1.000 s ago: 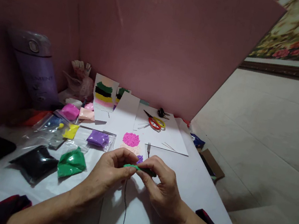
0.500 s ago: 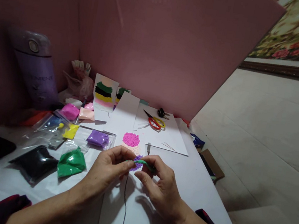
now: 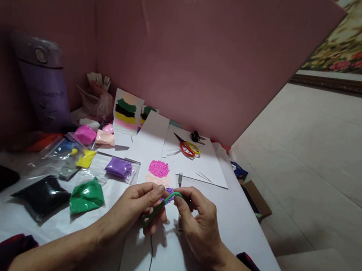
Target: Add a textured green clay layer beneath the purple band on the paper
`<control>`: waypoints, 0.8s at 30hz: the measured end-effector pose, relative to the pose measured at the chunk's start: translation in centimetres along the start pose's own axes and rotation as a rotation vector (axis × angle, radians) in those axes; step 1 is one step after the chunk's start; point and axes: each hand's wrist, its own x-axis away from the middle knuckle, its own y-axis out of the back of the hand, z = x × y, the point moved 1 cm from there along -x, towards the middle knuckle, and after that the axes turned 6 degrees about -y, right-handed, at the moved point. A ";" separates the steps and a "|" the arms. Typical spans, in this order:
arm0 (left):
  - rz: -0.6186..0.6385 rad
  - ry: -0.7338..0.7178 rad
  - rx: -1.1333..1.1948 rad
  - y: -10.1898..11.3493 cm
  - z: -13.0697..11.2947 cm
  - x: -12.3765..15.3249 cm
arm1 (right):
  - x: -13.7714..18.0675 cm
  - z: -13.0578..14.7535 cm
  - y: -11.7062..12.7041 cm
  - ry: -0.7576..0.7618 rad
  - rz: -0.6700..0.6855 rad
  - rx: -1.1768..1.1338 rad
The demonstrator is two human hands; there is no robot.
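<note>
A thin strand of green clay [image 3: 156, 211] is stretched in a curve between my two hands, above a white sheet. My left hand [image 3: 142, 200] pinches it, with one end hanging below the fingers. The other end is gripped between the thumb and fingers of my right hand [image 3: 198, 215]. Just behind the hands, the sheet carries textured clay patches: magenta [image 3: 159, 169], pale peach [image 3: 156, 180] and purple [image 3: 167, 194], the last partly covered by my fingers. A fork [image 3: 179, 179] lies beyond my right hand, its handle mostly hidden. Below my left hand a dark cord [image 3: 151, 260] runs toward me.
Bags of green clay [image 3: 88, 197], black clay [image 3: 43, 198] and purple clay [image 3: 119, 167] lie at left. Scissors [image 3: 187, 148] rest on white card [image 3: 206, 167] at the back. A painted color card [image 3: 126, 115] leans upright, and a purple bottle [image 3: 45, 85] stands far left.
The green strand now hangs longer and lower below my left fingers. My left thumb has shifted up, and my right thumb has closed onto the strand.
</note>
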 end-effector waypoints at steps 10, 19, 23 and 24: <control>0.033 -0.010 0.011 0.6 0.6 -0.4 | 0.0 -0.5 0.0 -0.096 -0.070 -0.069; -0.015 -0.038 0.012 0.5 0.6 -0.4 | 0.2 -0.5 -0.1 -0.172 -0.027 -0.209; -0.042 -0.073 -0.013 0.6 0.6 -0.4 | 0.3 -0.7 -0.2 -0.186 -0.018 -0.247; -0.047 -0.083 -0.007 0.6 0.5 -0.4 | 0.3 -0.8 -0.2 -0.196 -0.013 -0.260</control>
